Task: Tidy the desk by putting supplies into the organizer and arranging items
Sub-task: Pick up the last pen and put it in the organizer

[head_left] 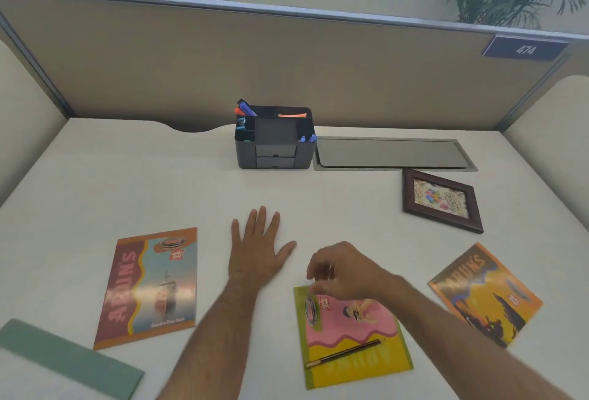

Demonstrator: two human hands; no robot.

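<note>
Markers already stand in the dark grey plastic desk organizer (pixel 274 138) at twelve o'clock, but the wooden pencil (pixel 344 353) still lies on the yellow-and-pink notebook (pixel 353 339) at five o'clock, the left hand (pixel 255 256) flat with fingers spread, the right hand (pixel 342 275) loosely curled and empty.

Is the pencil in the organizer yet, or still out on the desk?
Still out. The pencil lies flat across the yellow-and-pink booklet near the desk's front edge, far from the organizer at the back.

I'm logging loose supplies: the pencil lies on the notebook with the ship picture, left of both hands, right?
Not quite: the head view shows the pencil lying on the pink-and-yellow notebook under the right hand. The ship notebook, left of both hands, carries nothing.
</note>
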